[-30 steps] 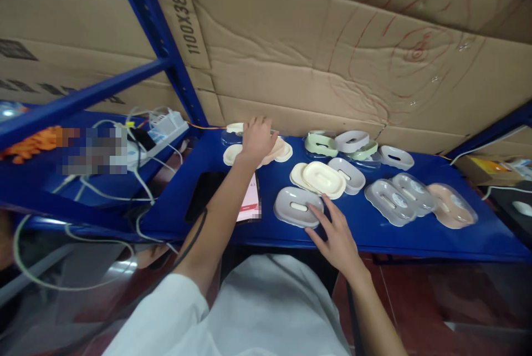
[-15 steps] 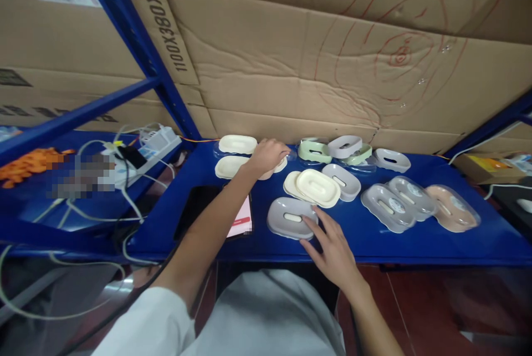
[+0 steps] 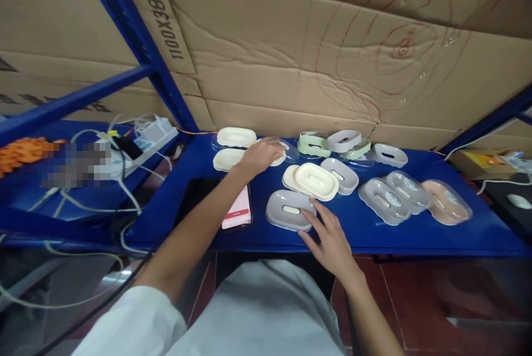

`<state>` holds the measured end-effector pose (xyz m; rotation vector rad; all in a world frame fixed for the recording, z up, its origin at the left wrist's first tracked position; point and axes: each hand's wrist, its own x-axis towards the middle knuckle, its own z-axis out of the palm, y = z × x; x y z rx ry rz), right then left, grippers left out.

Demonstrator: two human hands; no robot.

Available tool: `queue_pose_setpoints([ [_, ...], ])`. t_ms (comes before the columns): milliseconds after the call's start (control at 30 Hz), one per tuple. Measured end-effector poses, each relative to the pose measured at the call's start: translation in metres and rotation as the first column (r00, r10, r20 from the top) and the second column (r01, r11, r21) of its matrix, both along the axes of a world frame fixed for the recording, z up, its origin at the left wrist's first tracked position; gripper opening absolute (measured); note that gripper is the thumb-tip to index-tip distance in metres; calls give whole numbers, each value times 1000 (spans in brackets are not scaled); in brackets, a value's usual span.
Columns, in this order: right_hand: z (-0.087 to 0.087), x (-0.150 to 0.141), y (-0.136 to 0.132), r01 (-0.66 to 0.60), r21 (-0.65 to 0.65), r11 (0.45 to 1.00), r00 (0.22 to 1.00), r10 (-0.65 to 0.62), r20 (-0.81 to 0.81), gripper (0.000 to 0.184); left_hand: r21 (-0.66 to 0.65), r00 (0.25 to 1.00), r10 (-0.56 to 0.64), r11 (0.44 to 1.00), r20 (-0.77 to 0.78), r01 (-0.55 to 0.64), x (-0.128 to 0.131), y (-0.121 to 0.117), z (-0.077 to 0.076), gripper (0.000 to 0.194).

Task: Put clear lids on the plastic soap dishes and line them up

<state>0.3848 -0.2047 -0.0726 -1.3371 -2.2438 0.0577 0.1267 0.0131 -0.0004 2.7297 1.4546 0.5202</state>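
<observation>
My left hand (image 3: 262, 154) reaches over the blue shelf (image 3: 366, 228), its fingers curled on a cream soap dish (image 3: 281, 156) that it mostly hides. Two more cream dishes lie just left of it: one (image 3: 236, 136) at the back, one (image 3: 224, 159) in front. My right hand (image 3: 328, 237) rests with fingers spread on the near edge of a grey soap dish (image 3: 286, 209). Behind that dish sits a stacked pair of cream dishes (image 3: 316, 180).
Further right lie a grey dish (image 3: 341, 174), green dishes (image 3: 313, 145), two grey dishes under clear lids (image 3: 382, 201), and a pink one (image 3: 446, 209). A phone (image 3: 238, 210) lies by my left forearm. A power strip (image 3: 153, 133) and cables crowd the left shelf. Cardboard (image 3: 316, 56) backs everything.
My left hand has moved right from the cream dishes at the back left to another cream dish nearer the middle. My right hand stays on the grey dish.
</observation>
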Motion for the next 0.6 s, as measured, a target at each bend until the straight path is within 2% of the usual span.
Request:
queue_pose_setpoints([
  [67,0,0,0,1,-7,1000,1000,-1,-3,47,14,999,12,1000,33,-13,-3,-8,0,39],
  [167,0,1,1,-2,-15,1000,1000,2,-1,47,27,999,-34,999,31,33,-8,-20,0,32],
  [300,2,0,0,2,-22,1000,1000,-2,5,46,38,1000,-29,999,5,29,-8,-21,-2,49],
  [467,4,-1,0,6,-20,1000,1000,-6,4,46,-14,998,-34,999,60,35,-2,-7,-4,28],
  [533,4,-1,0,-1,-27,1000,1000,1,-4,50,13,989,-63,998,133,61,-4,-13,-1,24],
  [600,2,0,0,-1,-42,999,1000,0,-26,63,60,952,-107,994,287,94,-10,-34,5,25],
])
